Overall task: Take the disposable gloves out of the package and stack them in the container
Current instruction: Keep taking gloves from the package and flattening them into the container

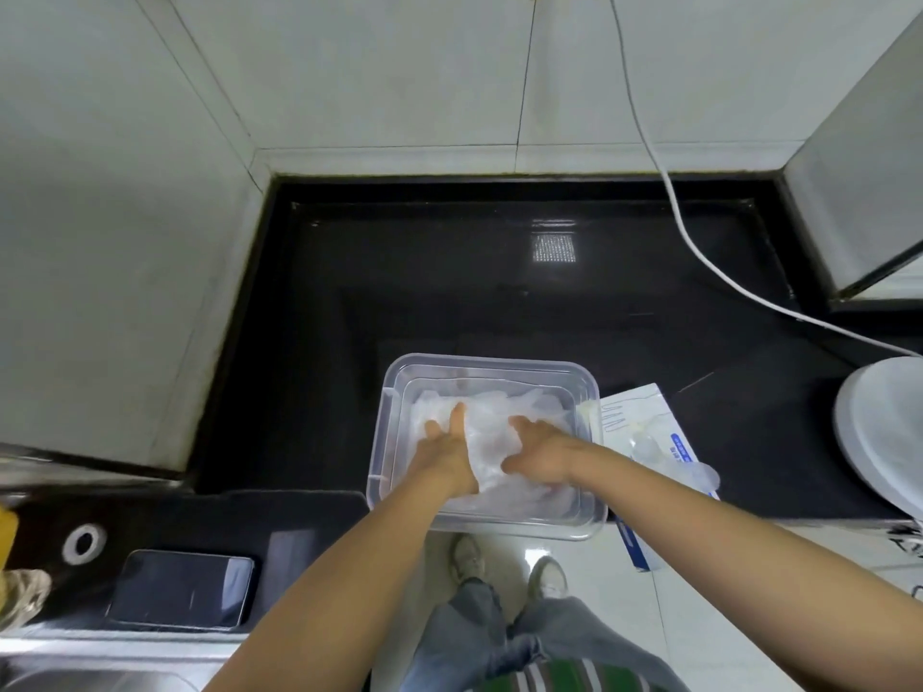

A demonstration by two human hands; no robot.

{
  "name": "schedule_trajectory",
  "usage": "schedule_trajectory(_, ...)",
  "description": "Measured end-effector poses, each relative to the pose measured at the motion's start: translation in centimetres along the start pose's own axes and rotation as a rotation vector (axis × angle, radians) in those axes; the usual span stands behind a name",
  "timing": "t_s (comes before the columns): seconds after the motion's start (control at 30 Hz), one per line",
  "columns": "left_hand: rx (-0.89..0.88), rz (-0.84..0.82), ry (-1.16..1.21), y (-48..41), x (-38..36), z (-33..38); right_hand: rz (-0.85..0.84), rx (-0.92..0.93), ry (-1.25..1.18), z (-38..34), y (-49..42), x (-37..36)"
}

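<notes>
Disposable gloves (492, 442) lay in a crumpled, translucent heap inside the clear container (492, 363), which sat at the front edge of the black countertop (449, 292); the left hand (444, 452) pressed flat on the heap with fingers straight; the right hand (542, 454) sank its fingers into the film, and whether it pinched or only pressed could not be told; even downward pressure from both palms would likely flatten the stack best, with the box kept back from the edge; a grey tiled wall (349, 67) rose behind; the glove package (644, 412) lay just right of the container; a phone (182, 589) rested far left; a white cable (699, 252) trailed across.
</notes>
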State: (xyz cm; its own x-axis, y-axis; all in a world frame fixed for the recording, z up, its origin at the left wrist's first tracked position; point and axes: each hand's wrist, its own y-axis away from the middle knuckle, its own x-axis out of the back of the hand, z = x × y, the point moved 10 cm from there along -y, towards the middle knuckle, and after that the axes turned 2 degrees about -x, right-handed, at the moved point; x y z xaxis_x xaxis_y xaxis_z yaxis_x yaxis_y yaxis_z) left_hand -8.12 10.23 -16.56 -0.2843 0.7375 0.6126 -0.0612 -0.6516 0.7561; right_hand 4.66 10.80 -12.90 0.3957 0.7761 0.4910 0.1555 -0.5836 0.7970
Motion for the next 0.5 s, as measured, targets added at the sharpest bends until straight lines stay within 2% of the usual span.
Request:
schedule_trajectory(0.07,-0.001,0.101,0.009,0.9,1.6,0.6,0.074,0.112,-0.195,-0.9,1.1,2.2)
schedule_trajectory(0.13,-0.037,0.336,-0.035,2.3,4.8,2.0,0.163,0.255,-0.377,-1.5,3.1,5.2)
schedule_trajectory(0.2,-0.110,0.574,0.022,4.5,7.6,4.1,0.323,0.343,-0.477,-0.4,5.6,9.0)
schedule_trajectory(0.27,-0.196,0.715,0.139,6.7,9.0,6.5,0.483,0.361,-0.498,2.1,7.7,12.1)
schedule_trajectory(0.37,-0.348,0.769,0.250,9.1,9.4,11.2,0.573,0.229,-0.357,7.5,8.3,13.6)
schedule_trajectory(0.43,-0.461,0.724,0.244,10.1,8.2,15.1,0.460,0.060,-0.176,11.3,7.6,12.1)
schedule_trajectory(0.5,-0.542,0.594,0.258,10.4,5.9,18.5,0.293,-0.070,0.030,14.2,7.3,9.6)
